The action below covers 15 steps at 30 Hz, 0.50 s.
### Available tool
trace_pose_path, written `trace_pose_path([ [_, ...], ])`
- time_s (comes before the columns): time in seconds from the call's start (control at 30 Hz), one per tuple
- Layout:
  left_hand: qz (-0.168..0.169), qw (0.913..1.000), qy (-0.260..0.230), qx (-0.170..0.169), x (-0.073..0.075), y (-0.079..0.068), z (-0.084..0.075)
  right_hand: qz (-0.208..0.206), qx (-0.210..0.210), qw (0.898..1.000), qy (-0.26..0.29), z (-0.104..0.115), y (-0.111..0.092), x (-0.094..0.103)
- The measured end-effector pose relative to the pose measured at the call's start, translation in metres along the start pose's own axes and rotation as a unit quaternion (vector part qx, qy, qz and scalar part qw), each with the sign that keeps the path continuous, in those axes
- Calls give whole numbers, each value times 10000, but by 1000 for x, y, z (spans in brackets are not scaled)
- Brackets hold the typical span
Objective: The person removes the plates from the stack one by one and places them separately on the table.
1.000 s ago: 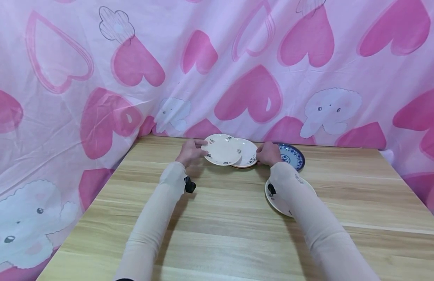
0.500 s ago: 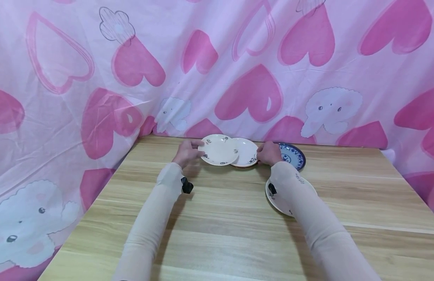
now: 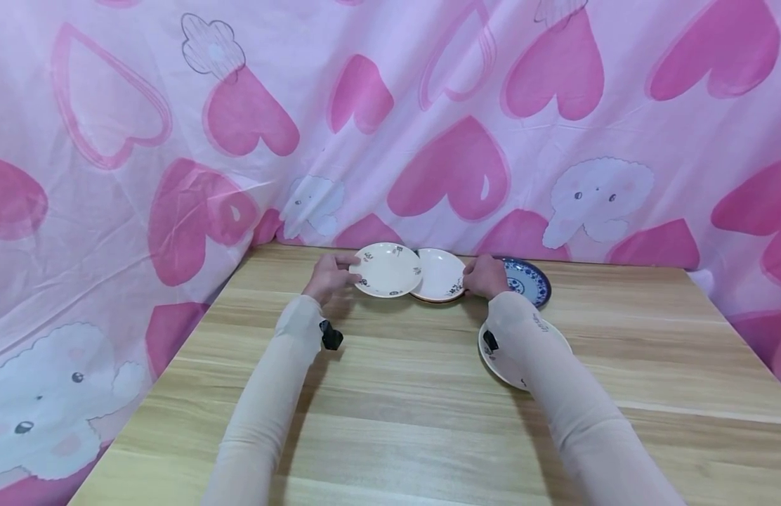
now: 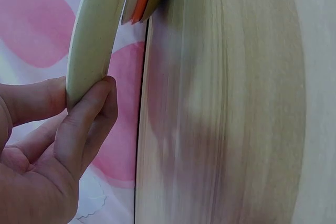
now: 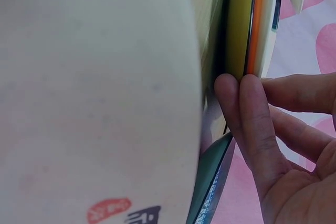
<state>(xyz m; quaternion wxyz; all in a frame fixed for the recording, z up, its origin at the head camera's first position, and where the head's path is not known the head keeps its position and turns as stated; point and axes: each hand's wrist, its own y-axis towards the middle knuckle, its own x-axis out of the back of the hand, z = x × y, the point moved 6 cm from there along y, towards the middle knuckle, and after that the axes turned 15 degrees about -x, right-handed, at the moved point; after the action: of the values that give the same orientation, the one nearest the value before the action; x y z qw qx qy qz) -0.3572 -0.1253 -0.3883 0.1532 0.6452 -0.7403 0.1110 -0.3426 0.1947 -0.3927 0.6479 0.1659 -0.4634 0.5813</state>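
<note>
My left hand [image 3: 330,275] pinches the left rim of a cream plate [image 3: 388,270] with small floral prints. In the left wrist view the thumb lies on one face of this plate [image 4: 94,35] and the fingers [image 4: 86,108] on the other. Its right side overlaps a stack of plates [image 3: 444,273], a white one on top, in the head view. My right hand [image 3: 485,277] holds the stack's right edge. Seen from the right wrist, fingertips [image 5: 251,90] press against the layered rims, orange [image 5: 257,24] and yellow among them, with the thumb on the white side.
Right of the stack lies a blue-and-white patterned plate [image 3: 532,282], partly behind my right hand. Another pale plate [image 3: 504,365] sits nearer, under my right forearm. A pink heart-print cloth [image 3: 365,176] hangs behind the wooden table [image 3: 390,422].
My left hand has moved left with the cream plate, so more of the stack's white top plate shows. The right hand stays in place at the stack's edge.
</note>
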Motion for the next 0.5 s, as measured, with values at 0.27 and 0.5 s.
trace_pose_path([
  [0.27, -21, 9998, -135, 158, 7, -1, 6, -1, 25, 10000, 19, -1, 0, 0],
  [0.5, -88, 9998, -108, 168, 13, -4, 7, -26, 35, 10000, -23, -1, -2, 1],
])
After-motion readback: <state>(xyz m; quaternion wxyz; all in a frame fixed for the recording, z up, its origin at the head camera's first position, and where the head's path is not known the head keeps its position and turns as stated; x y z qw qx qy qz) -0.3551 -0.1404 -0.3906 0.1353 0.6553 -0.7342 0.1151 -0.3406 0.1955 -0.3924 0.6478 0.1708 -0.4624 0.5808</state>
